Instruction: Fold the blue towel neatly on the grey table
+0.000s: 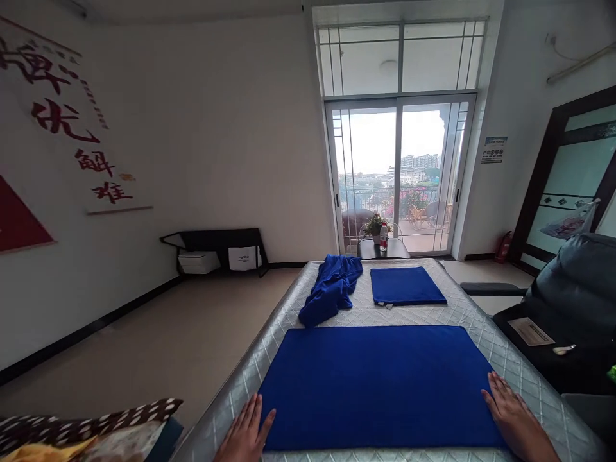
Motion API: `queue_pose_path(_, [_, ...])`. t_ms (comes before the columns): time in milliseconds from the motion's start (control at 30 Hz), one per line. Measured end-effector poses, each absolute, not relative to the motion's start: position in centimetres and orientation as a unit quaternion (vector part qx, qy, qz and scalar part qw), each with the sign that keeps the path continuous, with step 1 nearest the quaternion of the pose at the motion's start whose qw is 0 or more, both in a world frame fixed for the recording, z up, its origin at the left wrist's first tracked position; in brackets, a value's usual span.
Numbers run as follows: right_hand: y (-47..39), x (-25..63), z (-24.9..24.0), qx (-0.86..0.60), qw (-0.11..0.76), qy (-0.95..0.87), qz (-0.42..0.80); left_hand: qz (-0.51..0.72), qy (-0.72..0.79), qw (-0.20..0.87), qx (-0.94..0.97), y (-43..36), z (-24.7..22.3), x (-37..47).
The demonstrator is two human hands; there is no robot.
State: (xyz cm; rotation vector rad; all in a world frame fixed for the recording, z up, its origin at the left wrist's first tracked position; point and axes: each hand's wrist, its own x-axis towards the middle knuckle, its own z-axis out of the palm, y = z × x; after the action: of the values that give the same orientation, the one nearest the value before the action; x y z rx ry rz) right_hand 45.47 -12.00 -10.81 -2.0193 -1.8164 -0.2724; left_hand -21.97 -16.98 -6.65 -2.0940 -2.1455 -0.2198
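A blue cloth (380, 388) lies spread flat on a silver-white quilted mattress (486, 333). At its left edge rests my left hand (246, 428), palm down with the fingers and thumb apart. My right hand (514, 410) lies flat at the cloth's right edge, its thumb spread from the fingers. Neither hand holds anything. Farther back on the mattress, a crumpled blue cloth (332, 289) is at the left, and a neatly folded blue cloth (408, 286) with small white tags is at the right.
Beyond the mattress stands a small table (397, 249) with a bottle (384, 237) and a plant. A dark armchair (572, 289) is at the right. Patterned fabric (144, 414) lies at the lower left. A black rack (221, 240) stands by the wall.
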Motion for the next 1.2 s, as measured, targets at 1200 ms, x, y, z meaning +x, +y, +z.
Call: queue_pose_path(1200, [0.9, 21.4, -2.5, -0.599, 0.110, -0.789, 0.077, -0.138, -0.553, 0.044, -0.820, 1.8, -3.7, 0.6])
